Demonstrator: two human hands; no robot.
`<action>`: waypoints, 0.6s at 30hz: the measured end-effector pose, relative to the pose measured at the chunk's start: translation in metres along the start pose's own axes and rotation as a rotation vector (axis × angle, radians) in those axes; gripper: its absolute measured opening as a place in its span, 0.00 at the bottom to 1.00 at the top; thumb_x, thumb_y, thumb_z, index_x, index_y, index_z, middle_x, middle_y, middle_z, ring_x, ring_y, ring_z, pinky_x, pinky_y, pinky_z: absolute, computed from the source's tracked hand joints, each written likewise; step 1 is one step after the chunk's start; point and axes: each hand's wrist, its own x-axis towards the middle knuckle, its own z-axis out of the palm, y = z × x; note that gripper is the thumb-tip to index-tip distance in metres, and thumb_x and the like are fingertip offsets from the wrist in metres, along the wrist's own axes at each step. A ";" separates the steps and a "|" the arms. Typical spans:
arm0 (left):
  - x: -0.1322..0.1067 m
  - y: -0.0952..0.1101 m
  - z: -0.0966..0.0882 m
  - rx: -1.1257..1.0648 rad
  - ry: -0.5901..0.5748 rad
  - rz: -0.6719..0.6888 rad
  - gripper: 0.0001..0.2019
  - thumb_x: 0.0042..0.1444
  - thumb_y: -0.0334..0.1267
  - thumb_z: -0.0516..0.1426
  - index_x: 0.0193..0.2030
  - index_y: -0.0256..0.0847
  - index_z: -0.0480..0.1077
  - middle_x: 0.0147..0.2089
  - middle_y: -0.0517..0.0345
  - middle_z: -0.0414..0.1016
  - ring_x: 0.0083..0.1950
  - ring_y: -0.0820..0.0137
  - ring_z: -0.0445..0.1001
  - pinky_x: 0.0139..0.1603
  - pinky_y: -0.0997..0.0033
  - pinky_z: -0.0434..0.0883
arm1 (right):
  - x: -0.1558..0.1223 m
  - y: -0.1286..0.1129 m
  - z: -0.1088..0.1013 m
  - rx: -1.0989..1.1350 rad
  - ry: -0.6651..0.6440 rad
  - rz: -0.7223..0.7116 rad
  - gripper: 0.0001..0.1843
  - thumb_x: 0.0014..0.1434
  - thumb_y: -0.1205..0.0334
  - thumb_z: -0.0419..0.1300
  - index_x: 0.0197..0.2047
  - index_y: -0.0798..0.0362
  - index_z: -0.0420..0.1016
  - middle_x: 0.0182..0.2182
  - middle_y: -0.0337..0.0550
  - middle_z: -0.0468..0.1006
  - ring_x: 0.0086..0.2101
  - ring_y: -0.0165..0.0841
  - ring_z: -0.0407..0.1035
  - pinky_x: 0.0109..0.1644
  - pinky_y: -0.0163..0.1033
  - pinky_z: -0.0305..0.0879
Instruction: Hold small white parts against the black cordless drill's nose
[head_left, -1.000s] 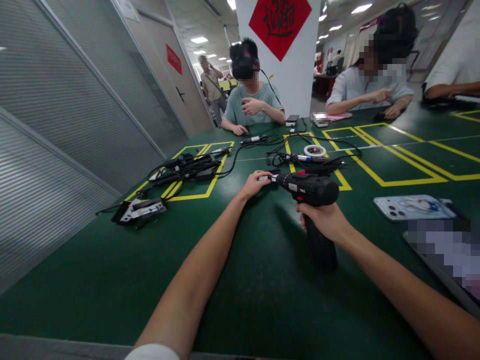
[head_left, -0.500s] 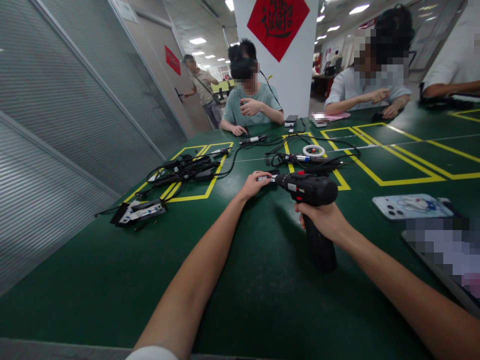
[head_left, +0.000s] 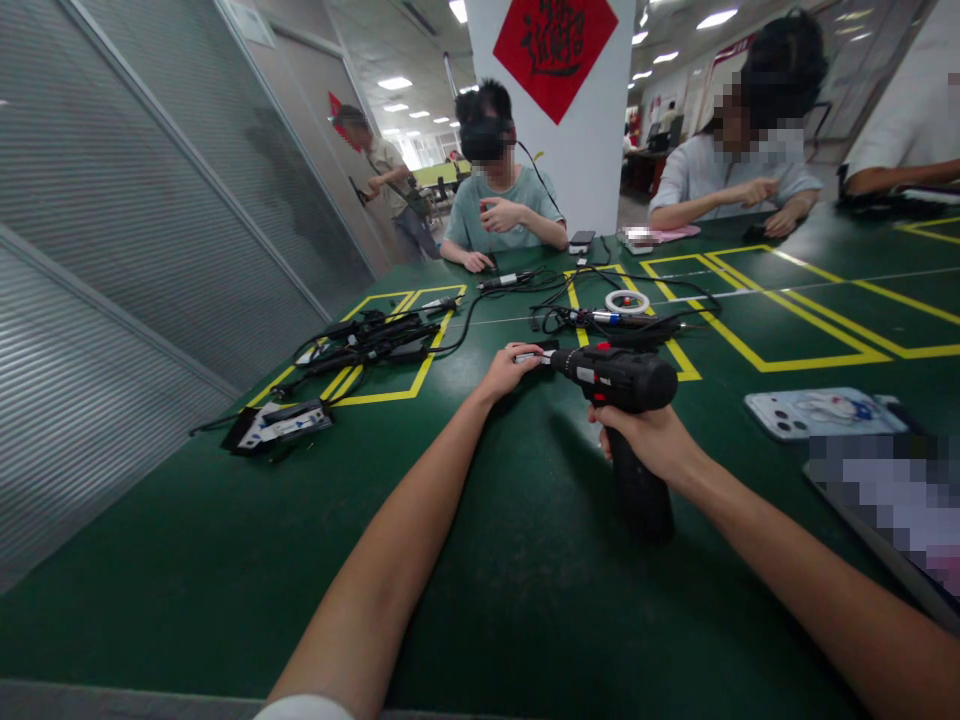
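My right hand (head_left: 646, 437) is wrapped round the grip of a black cordless drill (head_left: 622, 378) with red accents. The drill lies level, its chuck aimed left, and its bit reaches a small black-and-silver part (head_left: 546, 350) on the green table (head_left: 480, 560). Over that part my left hand (head_left: 512, 368) is closed, fingers pressing it near the bit's tip. The part's shape is mostly hidden by my fingers and the chuck, so I cannot tell its kind.
Tangled black cables and devices (head_left: 382, 335) lie at left, near an opened flat part (head_left: 277, 425). Beyond the drill are more cables and a white ring (head_left: 627, 302). A phone (head_left: 825, 414) rests at right. Co-workers (head_left: 502, 205) sit across the table.
My hands, the drill and the small part look unmoved. In the background, the standing person at the door has shifted slightly, closer to the door.
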 end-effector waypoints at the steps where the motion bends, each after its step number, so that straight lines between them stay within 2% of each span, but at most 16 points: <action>1: 0.000 0.000 0.000 0.001 0.002 0.000 0.13 0.55 0.41 0.57 0.44 0.43 0.77 0.48 0.54 0.75 0.55 0.64 0.68 0.59 0.64 0.63 | -0.001 -0.001 0.000 0.014 -0.005 0.000 0.08 0.47 0.60 0.60 0.31 0.56 0.73 0.17 0.39 0.72 0.19 0.30 0.66 0.24 0.36 0.65; 8: 0.002 -0.002 0.001 -0.001 0.022 -0.008 0.13 0.54 0.40 0.57 0.45 0.42 0.77 0.49 0.53 0.76 0.54 0.63 0.69 0.59 0.63 0.63 | -0.007 -0.008 -0.002 0.125 -0.027 0.054 0.11 0.48 0.59 0.61 0.33 0.56 0.73 0.18 0.39 0.72 0.20 0.30 0.66 0.25 0.35 0.65; 18: -0.001 0.004 -0.002 0.013 0.010 -0.008 0.13 0.56 0.42 0.57 0.45 0.43 0.77 0.49 0.54 0.76 0.54 0.63 0.69 0.59 0.62 0.63 | -0.008 -0.010 -0.010 0.066 0.038 0.094 0.08 0.46 0.61 0.60 0.30 0.55 0.74 0.17 0.40 0.72 0.18 0.31 0.66 0.22 0.35 0.63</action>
